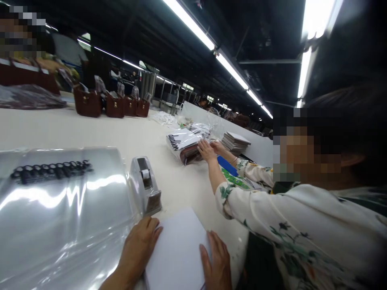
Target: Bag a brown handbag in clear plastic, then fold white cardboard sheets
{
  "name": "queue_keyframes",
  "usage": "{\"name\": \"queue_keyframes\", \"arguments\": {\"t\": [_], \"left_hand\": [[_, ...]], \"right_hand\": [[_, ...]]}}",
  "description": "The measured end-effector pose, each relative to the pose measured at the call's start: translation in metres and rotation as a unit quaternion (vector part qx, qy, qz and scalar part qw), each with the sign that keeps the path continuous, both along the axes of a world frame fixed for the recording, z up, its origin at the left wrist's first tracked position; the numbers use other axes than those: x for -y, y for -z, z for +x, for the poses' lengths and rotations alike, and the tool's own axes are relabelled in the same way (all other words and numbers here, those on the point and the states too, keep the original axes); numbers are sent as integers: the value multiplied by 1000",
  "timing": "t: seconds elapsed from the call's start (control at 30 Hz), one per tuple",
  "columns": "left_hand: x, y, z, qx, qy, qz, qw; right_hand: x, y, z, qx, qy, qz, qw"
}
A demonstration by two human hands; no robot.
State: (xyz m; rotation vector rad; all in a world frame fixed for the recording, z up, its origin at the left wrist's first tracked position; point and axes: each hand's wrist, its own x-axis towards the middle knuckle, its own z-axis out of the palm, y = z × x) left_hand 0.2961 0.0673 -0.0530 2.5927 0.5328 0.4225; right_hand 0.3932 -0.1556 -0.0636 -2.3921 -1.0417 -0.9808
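A white, flat piece of paper or card [178, 253] lies between my hands at the table's near edge; whether it is one sheet or a stack I cannot tell. My left hand [139, 243] is closed on its left edge, with the thumb along the top. On the opposite edge my right hand [217, 257] grips it, fingers bent and partly hidden. Just beyond my left hand stands a grey tape dispenser [146, 185] with a roll in it. Clear plastic bags [69, 217] with black printing lie flat to the left.
At right, a co-worker in a floral sleeve [250, 201] handles a plastic-wrapped brown bag [190, 153]. A stack of flat boards [236, 141] sits behind those hands. Several brown handbags [87, 102] stand along the far side of the white table [105, 131].
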Motion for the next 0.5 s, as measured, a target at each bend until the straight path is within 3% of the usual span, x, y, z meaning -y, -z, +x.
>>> {"name": "queue_keyframes", "arguments": {"t": [0.17,0.23,0.33,0.5], "left_hand": [[4,-9,-3,-7,-4,-5,1000],[4,-10,-3,-7,-13,-3,1000],[5,-8,-5,-5,-27,9,1000],[7,-7,-5,15,-30,52,998]], "right_hand": [[-3,-69,-16,114,-97,81,985],[-11,-80,-20,116,-141,93,979],[-29,-58,-20,85,-181,10,980],[-41,17,-23,73,-164,-42,983]]}}
